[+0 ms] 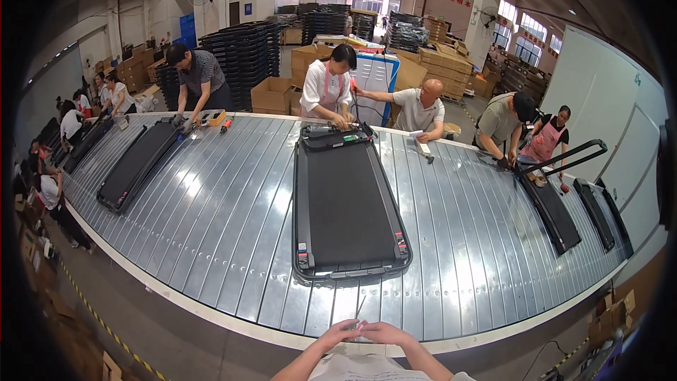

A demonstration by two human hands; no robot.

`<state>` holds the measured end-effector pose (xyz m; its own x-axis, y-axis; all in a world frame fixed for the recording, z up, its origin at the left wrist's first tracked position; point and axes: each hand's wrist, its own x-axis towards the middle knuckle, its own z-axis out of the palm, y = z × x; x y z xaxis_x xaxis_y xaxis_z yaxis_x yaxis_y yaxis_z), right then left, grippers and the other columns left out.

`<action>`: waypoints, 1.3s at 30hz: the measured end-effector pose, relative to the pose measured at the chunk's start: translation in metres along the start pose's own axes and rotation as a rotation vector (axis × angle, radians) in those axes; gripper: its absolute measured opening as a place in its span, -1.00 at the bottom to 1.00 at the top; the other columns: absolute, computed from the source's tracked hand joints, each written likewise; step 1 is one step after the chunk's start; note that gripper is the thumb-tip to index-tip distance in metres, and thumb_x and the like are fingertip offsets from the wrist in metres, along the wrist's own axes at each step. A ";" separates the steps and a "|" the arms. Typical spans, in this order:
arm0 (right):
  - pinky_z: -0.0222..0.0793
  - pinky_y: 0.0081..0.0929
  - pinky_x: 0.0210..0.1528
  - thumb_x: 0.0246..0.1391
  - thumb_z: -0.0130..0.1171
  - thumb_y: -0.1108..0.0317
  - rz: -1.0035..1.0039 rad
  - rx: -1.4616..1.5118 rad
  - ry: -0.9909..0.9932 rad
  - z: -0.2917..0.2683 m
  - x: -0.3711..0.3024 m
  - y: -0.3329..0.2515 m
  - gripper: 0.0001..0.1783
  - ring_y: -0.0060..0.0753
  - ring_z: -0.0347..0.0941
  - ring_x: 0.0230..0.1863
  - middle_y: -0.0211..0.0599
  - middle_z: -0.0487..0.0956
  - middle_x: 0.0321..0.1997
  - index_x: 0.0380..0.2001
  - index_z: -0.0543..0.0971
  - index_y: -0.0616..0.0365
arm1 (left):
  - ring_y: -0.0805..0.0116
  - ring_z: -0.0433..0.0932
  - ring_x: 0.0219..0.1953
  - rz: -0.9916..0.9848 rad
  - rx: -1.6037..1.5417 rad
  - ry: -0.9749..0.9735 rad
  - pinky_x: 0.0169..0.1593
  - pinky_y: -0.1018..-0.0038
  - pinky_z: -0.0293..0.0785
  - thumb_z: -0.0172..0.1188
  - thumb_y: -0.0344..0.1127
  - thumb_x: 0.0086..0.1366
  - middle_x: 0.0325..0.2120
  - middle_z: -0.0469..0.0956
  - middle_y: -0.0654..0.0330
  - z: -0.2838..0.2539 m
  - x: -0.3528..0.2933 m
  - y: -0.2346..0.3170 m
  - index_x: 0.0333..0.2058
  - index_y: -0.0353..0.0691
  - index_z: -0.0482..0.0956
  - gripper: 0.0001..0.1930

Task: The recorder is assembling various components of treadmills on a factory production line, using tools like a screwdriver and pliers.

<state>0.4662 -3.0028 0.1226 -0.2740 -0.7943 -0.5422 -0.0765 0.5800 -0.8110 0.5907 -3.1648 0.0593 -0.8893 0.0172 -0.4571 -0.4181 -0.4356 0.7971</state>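
Note:
At the near edge of the conveyor, my left hand (pixel 337 334) and my right hand (pixel 388 334) come together in front of my body. Their closed fingers meet around a small screwdriver (pixel 361 324) with a reddish handle. Its thin dark shaft points away from me, over the metal slats. Beyond my hands lies a black treadmill base (pixel 338 204), flat on the conveyor and touched by neither hand. Its far end is uncovered, and a green circuit board (pixel 351 139) shows there. My fingers partly hide the screwdriver's handle.
The slatted conveyor (pixel 233 240) curves across the view. Across it, a co-worker in a pink apron (pixel 330 88) works at the treadmill's far end, beside a person reaching over (pixel 421 109). More treadmills (pixel 141 162) lie left and right, one with a raised handrail (pixel 575 155). Cartons (pixel 271 95) stand behind.

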 end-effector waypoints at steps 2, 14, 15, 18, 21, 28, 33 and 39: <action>0.33 -0.59 -0.38 0.14 0.03 0.08 -0.005 0.019 0.009 0.000 0.004 -0.002 -0.65 -0.62 0.36 -0.45 -0.48 0.50 -0.47 -0.15 0.57 0.07 | 0.59 0.40 -0.35 0.019 -0.012 -0.008 -0.26 0.64 0.35 0.25 -0.22 0.15 -0.33 0.47 0.33 0.001 -0.004 0.011 0.09 -0.25 0.36 -0.46; 0.34 -0.58 -0.29 0.17 0.01 0.09 0.086 0.060 -0.145 0.020 0.034 -0.016 -0.62 -0.58 0.39 -0.38 -0.39 0.54 -0.34 -0.15 0.54 0.17 | 0.50 0.44 -0.32 0.004 0.070 0.006 -0.17 0.59 0.38 0.29 -0.15 0.10 -0.30 0.50 0.22 -0.045 -0.009 0.007 0.12 -0.29 0.30 -0.34; 0.34 -0.58 -0.29 0.17 0.01 0.09 0.085 0.062 -0.142 0.024 0.036 -0.017 -0.62 -0.58 0.39 -0.38 -0.39 0.54 -0.34 -0.15 0.54 0.17 | 0.50 0.44 -0.32 -0.005 0.070 -0.008 -0.18 0.59 0.38 0.29 -0.15 0.10 -0.29 0.50 0.22 -0.049 -0.011 0.008 0.12 -0.29 0.30 -0.35; 0.36 -0.56 -0.28 0.16 0.01 0.07 0.006 0.035 -0.054 0.032 0.043 -0.017 -0.60 -0.57 0.39 -0.34 -0.40 0.54 -0.28 -0.10 0.53 0.14 | 0.51 0.43 -0.32 0.000 0.078 -0.020 -0.20 0.59 0.38 0.29 -0.14 0.11 -0.29 0.49 0.21 -0.055 -0.014 0.009 0.12 -0.29 0.31 -0.36; 0.36 -0.56 -0.27 0.15 0.02 0.06 0.013 0.023 -0.039 0.031 0.043 -0.017 -0.58 -0.56 0.38 -0.31 -0.42 0.54 -0.25 -0.07 0.53 0.10 | 0.51 0.43 -0.32 0.007 0.074 0.014 -0.20 0.60 0.37 0.29 -0.13 0.10 -0.28 0.49 0.20 -0.057 -0.014 0.010 0.12 -0.30 0.31 -0.34; 0.36 -0.58 -0.26 0.14 0.02 0.05 0.065 0.050 -0.069 0.029 0.037 -0.035 -0.57 -0.56 0.41 -0.31 -0.35 0.53 -0.22 -0.09 0.53 0.14 | 0.53 0.41 -0.33 -0.005 0.088 -0.002 -0.22 0.61 0.36 0.29 -0.16 0.10 -0.30 0.47 0.24 -0.056 -0.019 0.020 0.13 -0.30 0.29 -0.34; 0.35 -0.63 -0.32 0.15 0.02 0.08 0.097 0.141 -0.073 0.035 0.037 -0.037 -0.59 -0.56 0.43 -0.37 -0.33 0.54 -0.24 -0.09 0.52 0.15 | 0.58 0.39 -0.36 0.009 0.116 0.003 -0.27 0.64 0.32 0.26 -0.23 0.14 -0.40 0.44 0.31 -0.060 -0.019 0.018 0.13 -0.30 0.28 -0.39; 0.29 -0.63 -0.42 0.13 0.06 0.15 0.000 0.233 0.007 0.023 0.025 -0.026 -0.65 -0.59 0.36 -0.51 -0.43 0.51 -0.44 -0.13 0.55 0.16 | 0.53 0.28 -0.45 0.023 0.184 0.127 -0.37 0.60 0.21 0.27 -0.02 0.08 -0.52 0.34 0.34 -0.065 -0.015 0.013 0.14 -0.31 0.27 -0.27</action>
<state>0.4832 -3.0421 0.1249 -0.2804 -0.7926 -0.5414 0.1469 0.5220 -0.8402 0.6107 -3.2292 0.0516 -0.8734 -0.1091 -0.4746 -0.4351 -0.2631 0.8611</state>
